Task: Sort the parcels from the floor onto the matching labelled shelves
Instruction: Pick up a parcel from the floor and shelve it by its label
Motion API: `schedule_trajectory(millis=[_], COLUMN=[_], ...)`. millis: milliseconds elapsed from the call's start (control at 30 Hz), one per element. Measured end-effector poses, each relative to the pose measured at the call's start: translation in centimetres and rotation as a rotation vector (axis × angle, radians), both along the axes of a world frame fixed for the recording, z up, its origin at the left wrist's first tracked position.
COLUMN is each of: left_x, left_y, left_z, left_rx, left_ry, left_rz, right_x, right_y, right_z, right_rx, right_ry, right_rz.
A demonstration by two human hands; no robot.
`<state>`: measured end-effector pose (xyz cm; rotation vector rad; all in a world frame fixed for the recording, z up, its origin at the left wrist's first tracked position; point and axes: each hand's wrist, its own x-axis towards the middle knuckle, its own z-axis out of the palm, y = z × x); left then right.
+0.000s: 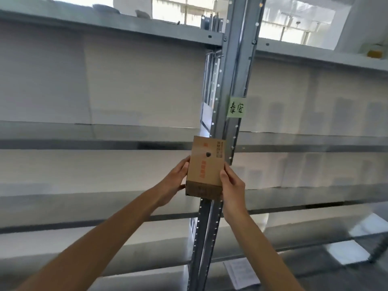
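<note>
Gripping the cardboard parcel point(206, 164) by its sides, left hand point(174, 183) and right hand point(233, 186) hold it upright below the green label point(236, 108).

Cardboard parcel point(206, 166) before the shelf upright point(235, 70)
Brown, red-printed, a dark spot on its face; it stands on end below the upright's green handwritten label point(236, 108), pinched at its sides between left hand point(175, 182) and right hand point(233, 186).

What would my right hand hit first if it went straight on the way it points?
Probably the grey shelf upright behind the cardboard box that the right hand grips; depth is unclear.
</note>
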<state>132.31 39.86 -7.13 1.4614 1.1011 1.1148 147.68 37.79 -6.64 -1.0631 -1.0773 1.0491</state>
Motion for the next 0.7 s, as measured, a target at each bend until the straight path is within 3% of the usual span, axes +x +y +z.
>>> schedule_trajectory(millis=[333, 700], left_x=[-15.3, -28.9], left_y=[-6.0, -12.8], left_z=[1.2, 1.3], left_rx=[0.004, 0.027], left_ry=[0.019, -0.016], left_rz=[0.206, 0.369], right_x=[-15.6, -30.4], right_y=[-2.6, -7.4], right_z=[0.7, 1.1], right_rx=[0.01, 0.022], right_ry=[-0.006, -0.021], right_rz=[0.217, 0.295])
